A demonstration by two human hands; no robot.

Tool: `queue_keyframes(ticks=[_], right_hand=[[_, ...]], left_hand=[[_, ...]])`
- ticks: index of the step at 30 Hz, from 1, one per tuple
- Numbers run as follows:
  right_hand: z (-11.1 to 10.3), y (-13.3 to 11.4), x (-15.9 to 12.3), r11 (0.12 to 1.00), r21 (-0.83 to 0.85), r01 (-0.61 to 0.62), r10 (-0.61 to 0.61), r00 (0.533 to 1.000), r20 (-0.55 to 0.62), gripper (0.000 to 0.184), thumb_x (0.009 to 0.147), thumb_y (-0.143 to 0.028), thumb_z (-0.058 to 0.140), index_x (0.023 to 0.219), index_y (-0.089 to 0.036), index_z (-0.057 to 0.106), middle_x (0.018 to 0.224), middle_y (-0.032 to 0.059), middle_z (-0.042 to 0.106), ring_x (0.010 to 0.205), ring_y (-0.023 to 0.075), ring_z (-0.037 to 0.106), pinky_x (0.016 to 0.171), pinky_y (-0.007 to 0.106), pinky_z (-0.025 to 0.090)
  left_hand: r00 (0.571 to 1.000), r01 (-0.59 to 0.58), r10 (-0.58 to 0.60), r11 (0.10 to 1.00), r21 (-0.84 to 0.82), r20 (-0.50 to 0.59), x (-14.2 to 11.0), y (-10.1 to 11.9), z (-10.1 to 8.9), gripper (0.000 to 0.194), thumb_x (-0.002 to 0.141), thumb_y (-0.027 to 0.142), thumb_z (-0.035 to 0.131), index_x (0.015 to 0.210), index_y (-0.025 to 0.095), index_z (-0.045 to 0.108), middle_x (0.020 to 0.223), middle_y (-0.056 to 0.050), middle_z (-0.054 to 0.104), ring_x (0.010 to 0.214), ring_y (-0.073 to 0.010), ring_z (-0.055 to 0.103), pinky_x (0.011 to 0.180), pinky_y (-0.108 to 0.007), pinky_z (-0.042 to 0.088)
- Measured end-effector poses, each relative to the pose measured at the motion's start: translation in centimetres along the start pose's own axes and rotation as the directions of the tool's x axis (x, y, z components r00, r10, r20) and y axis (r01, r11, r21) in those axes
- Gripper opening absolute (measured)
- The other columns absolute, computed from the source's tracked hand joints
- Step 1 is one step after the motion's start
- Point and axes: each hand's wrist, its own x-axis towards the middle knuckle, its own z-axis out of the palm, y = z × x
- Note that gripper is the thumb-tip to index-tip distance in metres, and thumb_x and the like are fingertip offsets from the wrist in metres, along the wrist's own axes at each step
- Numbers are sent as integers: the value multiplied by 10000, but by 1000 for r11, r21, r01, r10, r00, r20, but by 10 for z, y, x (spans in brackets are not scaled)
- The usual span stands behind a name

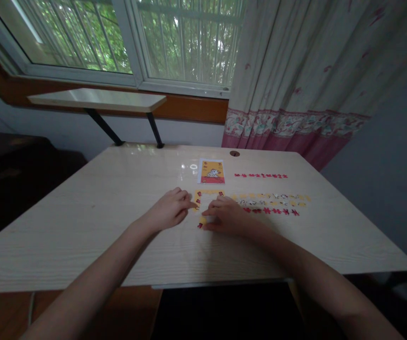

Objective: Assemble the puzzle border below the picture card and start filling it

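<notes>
right hand [227, 216] has thumb and index slightly apart around a small yellow-and-red piece [202, 220] on the desk [153, 264], can't tell if it's actually pinched; left hand [171, 208] is mostly curled, index tip at the left edge of a partial puzzle border [210, 191], can't tell if it's gripping anything; loose pieces [267, 210] sit in rows off right; picture card [212, 171] lies just past the border; window's [189, 42] way back

A partial yellow, red-marked puzzle border [209, 191] is lying flat; a yellow-and-red piece [202, 220] is lying below its left side.
</notes>
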Motion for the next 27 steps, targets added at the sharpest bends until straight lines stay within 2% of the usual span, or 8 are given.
queue_keyframes(ticks=[4, 9, 12, 16, 21, 27], right_hand=[[-3, -1, -1, 1000, 11, 3, -3, 999, 35, 367, 807, -477, 655, 1024, -188, 714, 939, 68, 684, 898, 208, 567, 859, 345, 392], [-8, -5, 0, 1000, 18, 7, -9, 998, 65, 292, 807, -428, 666, 953, -182, 726, 860, 61, 690, 857, 194, 567, 833, 334, 395], [-12, -7, 2, 998, 44, -36, 33, 997, 74, 269, 761, -410, 708, 913, -190, 732, 818, 54, 691, 834, 190, 565, 815, 331, 397], [-18, -5, 3, 988, 112, -107, 95, 990, 105, 232, 691, -344, 758, 867, -195, 728, 796, 32, 687, 789, 167, 571, 791, 305, 406], [-23, 6, -1, 987, 128, -93, 73, 985, 155, 246, 659, -361, 761, 838, -199, 715, 768, 16, 665, 723, 146, 566, 724, 278, 405], [-26, 11, -17, 982, 96, -161, 151, 983, 108, 238, 666, -354, 736, 846, -204, 696, 798, 17, 674, 797, 173, 570, 739, 287, 398]], left_hand=[[1000, -14, 14, 992, 124, 7, 2, 6, -2, 299, 853, 145, 461, 1042, 206, 685, 882, -90, 564, 837, -233, 485, 743, -367, 421], [1000, -24, 23, 985, 171, 8, 2, 9, -3, 283, 861, 166, 478, 1049, 219, 683, 878, -88, 567, 835, -233, 488, 728, -361, 413], [999, -37, 33, 978, 204, 25, 1, 9, -3, 277, 873, 186, 478, 1060, 220, 679, 888, -92, 570, 844, -242, 490, 726, -371, 411], [999, -41, 36, 978, 205, 25, 1, 9, -4, 291, 861, 177, 482, 1081, 219, 667, 907, -92, 573, 866, -247, 491, 740, -379, 411], [999, -37, 35, 983, 177, 12, 2, 9, -4, 320, 812, 154, 504, 1088, 202, 659, 924, -95, 577, 873, -252, 493, 735, -381, 416], [999, -32, 32, 985, 167, 5, 2, 7, -2, 297, 820, 165, 493, 1063, 189, 662, 924, -99, 571, 865, -253, 492, 729, -387, 415]])
